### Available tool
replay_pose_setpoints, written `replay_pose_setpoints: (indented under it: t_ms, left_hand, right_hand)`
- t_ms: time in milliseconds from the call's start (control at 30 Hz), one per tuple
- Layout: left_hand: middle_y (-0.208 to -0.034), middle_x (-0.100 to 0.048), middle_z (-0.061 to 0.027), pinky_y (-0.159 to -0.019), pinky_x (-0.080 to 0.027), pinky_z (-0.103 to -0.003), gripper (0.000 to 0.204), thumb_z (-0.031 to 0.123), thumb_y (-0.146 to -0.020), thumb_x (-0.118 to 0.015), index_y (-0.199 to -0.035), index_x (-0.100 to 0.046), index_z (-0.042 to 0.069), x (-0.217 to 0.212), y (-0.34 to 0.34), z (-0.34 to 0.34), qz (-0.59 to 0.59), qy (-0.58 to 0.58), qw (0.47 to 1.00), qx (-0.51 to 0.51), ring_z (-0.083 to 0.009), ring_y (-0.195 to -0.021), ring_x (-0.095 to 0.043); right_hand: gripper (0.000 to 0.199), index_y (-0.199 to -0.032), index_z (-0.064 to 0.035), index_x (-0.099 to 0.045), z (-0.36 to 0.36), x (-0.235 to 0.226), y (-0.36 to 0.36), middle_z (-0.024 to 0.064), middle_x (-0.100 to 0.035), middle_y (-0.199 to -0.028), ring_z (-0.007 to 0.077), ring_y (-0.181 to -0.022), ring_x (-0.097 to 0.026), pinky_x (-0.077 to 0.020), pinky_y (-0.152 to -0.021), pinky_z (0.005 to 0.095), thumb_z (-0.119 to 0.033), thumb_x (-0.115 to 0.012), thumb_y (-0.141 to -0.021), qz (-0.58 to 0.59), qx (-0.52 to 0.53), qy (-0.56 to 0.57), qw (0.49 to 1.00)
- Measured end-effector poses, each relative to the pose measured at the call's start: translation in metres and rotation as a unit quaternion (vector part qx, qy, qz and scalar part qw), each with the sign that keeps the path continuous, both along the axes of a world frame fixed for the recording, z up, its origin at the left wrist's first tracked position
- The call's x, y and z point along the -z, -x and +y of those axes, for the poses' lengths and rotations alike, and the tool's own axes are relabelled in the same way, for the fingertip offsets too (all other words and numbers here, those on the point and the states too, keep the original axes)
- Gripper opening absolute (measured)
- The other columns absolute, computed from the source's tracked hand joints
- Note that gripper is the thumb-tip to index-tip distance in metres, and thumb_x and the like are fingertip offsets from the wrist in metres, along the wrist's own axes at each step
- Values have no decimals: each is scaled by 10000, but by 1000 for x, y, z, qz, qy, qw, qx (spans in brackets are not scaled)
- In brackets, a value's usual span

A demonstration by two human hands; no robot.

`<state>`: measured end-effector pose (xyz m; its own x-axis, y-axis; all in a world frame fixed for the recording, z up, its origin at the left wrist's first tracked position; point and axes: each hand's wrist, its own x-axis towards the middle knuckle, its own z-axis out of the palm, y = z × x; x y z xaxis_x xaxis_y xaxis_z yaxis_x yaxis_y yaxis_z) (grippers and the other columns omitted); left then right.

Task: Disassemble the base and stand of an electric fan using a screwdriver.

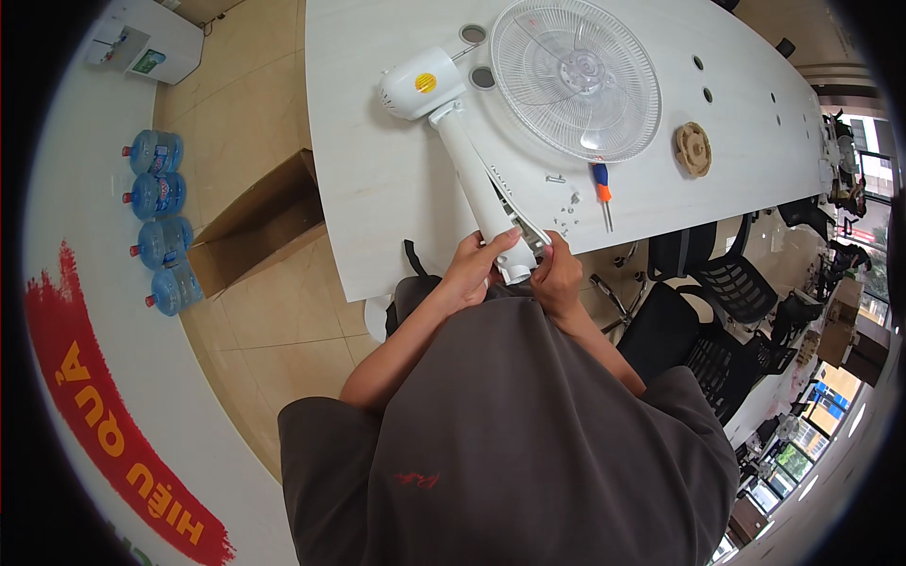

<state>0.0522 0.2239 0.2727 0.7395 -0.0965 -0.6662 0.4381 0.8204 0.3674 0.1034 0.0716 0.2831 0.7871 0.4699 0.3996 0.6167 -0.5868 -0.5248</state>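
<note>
A white electric fan body lies on the white table [377, 208], its rounded motor housing [406, 90] toward the far left and its neck [469, 170] running toward me. The neck's lower end reaches over the table's near edge. There my left hand [469, 270] is closed around it, thumb on top. A narrow white cover [528, 229] stands partly away from the neck, leaving a gap along the right side. My right hand [559, 276] pinches the near end of this cover. What lies inside the neck is too small to make out.
Right of the neck are loose screws [570, 209] and a blue-and-orange screwdriver [602, 189]. Behind them rests a round fan grille [576, 113], with a brown moulded disc [694, 151] beside it. An open cardboard box [260, 226] stands on the floor at left; black chairs [675, 321] stand right.
</note>
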Motion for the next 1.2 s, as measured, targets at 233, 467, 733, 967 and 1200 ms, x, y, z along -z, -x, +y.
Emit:
replay_pose_setpoints:
  t_ms: [233,467,733,967,1200]
  left_hand:
    - [-1138,-619,-119,-812,-576,-378,514,312,-921,-684,-1260,-496,-25,-11,-5,1,10,-37,999,27,-212,-1015,-648]
    - [-1149,-595,-150,-754,-588,-411,637,424,-906,-691,-1272,-472,-48,-17,-13,7,5,-97,994,56,-226,-1030,-631]
    - [-985,-667,-112,-694,-572,-338,527,365,-863,-741,-1163,-580,-38,4,-32,7,-4,-111,993,48,-178,-877,-666]
    - [-975,-667,-118,-699,-560,-336,561,350,-812,-780,-1153,-596,-55,15,-28,12,-4,-84,996,40,-191,-868,-665]
    - [-992,-661,-141,-690,-600,-351,507,299,-860,-734,-1159,-569,-76,14,-27,11,-22,-62,997,34,-196,-847,-680]
  right_hand:
    - [155,-1061,32,-596,0,-3,0,174,-649,-798,330,-637,-653,-521,-565,401,-3,-487,-955,6,-8,-5,1000]
    - [192,-1113,51,-587,-8,-1,-2,205,-655,-854,376,-701,-660,-528,-608,420,10,-495,-950,40,-26,-6,999]
    - [228,-1154,65,-576,-14,7,1,234,-662,-893,386,-679,-662,-535,-598,422,18,-499,-943,36,-50,7,998]
    - [264,-1156,86,-578,-22,0,-17,231,-670,-910,362,-674,-670,-545,-593,403,25,-538,-903,39,-143,37,988]
    - [263,-1131,94,-586,-29,0,-24,205,-671,-901,324,-640,-663,-541,-565,382,49,-562,-874,-16,-149,66,986]
